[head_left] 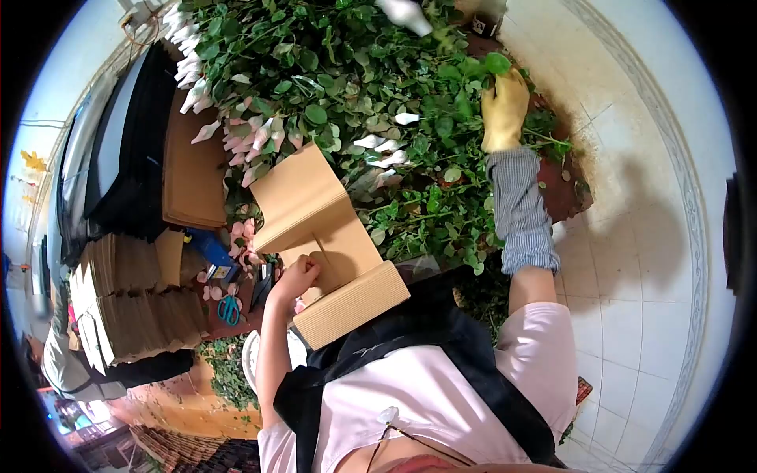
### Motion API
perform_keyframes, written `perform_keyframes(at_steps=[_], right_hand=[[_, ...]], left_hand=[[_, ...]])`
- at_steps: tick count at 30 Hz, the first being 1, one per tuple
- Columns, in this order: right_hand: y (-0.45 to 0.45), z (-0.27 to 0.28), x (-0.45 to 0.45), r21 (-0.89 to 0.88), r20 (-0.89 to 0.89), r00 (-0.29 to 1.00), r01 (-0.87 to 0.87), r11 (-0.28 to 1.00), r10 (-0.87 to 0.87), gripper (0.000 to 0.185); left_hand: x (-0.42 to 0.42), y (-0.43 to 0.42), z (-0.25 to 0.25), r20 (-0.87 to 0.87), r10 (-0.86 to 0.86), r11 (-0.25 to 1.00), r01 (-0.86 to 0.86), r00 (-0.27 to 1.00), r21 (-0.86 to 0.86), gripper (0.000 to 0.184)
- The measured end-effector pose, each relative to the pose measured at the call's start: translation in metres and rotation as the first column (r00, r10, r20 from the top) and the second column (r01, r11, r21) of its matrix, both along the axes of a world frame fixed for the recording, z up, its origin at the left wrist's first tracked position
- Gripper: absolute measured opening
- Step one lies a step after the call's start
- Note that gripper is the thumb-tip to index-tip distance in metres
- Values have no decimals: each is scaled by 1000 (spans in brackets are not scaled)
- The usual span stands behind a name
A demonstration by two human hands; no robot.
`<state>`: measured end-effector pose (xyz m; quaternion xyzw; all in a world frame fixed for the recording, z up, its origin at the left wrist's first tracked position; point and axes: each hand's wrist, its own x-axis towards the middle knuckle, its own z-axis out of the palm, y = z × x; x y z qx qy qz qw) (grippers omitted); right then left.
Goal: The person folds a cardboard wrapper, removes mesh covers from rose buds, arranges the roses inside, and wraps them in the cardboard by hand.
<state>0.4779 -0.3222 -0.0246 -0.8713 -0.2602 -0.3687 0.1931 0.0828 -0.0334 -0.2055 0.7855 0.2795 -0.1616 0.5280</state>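
A: Thing, fingers?
B: Folded tan corrugated cardboard sheet (pixel 347 232), under the bare left hand (pixel 296 279); fingers curled, can't tell if they pinch anything. Yellow-gloved right hand (pixel 506 110) sits among green leafy stems (pixel 441 134); grip hidden, can't tell.
A: Handling?
B: Sheet: likely light, stiffish, creases easily. Take it by the near ridged flap (pixel 355 306). Stems: probably bendy, maybe prickly. Hold below the white-wrapped pointed buds (pixel 386 158), which would bruise.
A: Around? In the way?
B: Those buds lie between both hands' fingers; leaves crowd the sheet's far side. Left of the left fingers: teal-handled scissors (pixel 229 310), pink petals (pixel 241 234), brown cardboard stack (pixel 134 303).
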Motion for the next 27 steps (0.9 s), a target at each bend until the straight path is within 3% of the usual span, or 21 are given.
perform_keyframes(at_steps=[1, 3, 4, 5, 7, 10, 11, 13, 15, 18, 21, 23, 24, 25, 27], right_hand=[[-2, -36, 32, 97, -166, 984, 82, 992, -65, 29], [7, -69, 40, 410, -470, 838, -70, 909, 277, 31], [11, -101, 47, 412, -377, 851, -200, 889, 365, 31], [18, -109, 44, 189, -160, 915, -340, 921, 370, 28], [32, -99, 9, 73, -269, 883, -380, 922, 385, 23], [37, -113, 4, -202, -116, 971, -230, 952, 210, 18], [29, -124, 17, -332, -148, 979, -185, 925, 142, 22], [17, -148, 26, -437, -398, 912, -98, 894, -95, 33], [8, -166, 34, -661, -529, 795, -168, 731, -296, 61], [2, -173, 42, -719, -451, 849, -162, 676, -276, 63], [8, -153, 37, -643, -433, 888, -182, 744, -157, 58], [14, -143, 34, -806, -317, 913, -118, 579, -255, 51], [19, -142, 44, -800, -368, 885, -144, 583, -287, 49], [20, -145, 56, -814, -286, 924, -94, 573, -255, 44], [15, -129, 72, -590, -270, 955, -61, 805, -126, 35]], left_hand=[[-2, 0, 1, 14, -3, 1000, 3, 1000, 7, 32], [-10, 8, -28, 78, -14, 1000, 11, 997, 29, 31], [-10, 7, -21, 62, -20, 999, 17, 998, 44, 31], [-8, 4, -14, 50, -22, 998, 19, 999, 54, 31], [-8, 3, -16, 37, -28, 999, 26, 999, 33, 31], [-6, 6, -13, 25, -4, 999, 6, 1000, -44, 33], [-6, 7, -14, 26, 0, 999, 1, 1000, -38, 33], [-9, 7, -17, 37, 14, 999, -12, 999, -46, 34], [-8, 4, -6, 50, 0, 999, 2, 999, -35, 34], [-8, 1, 0, 51, 17, 997, -12, 999, -82, 28], [-8, 1, -3, 33, 23, 996, -20, 999, -82, 27], [-10, 1, -7, 51, 29, 997, -25, 998, -74, 27], [-11, 2, -9, 67, 29, 998, -25, 997, -66, 26], [-14, 1, -14, 65, 31, 998, -27, 997, -61, 26], [-16, 3, -21, 115, 18, 1000, -17, 993, -14, 27]])
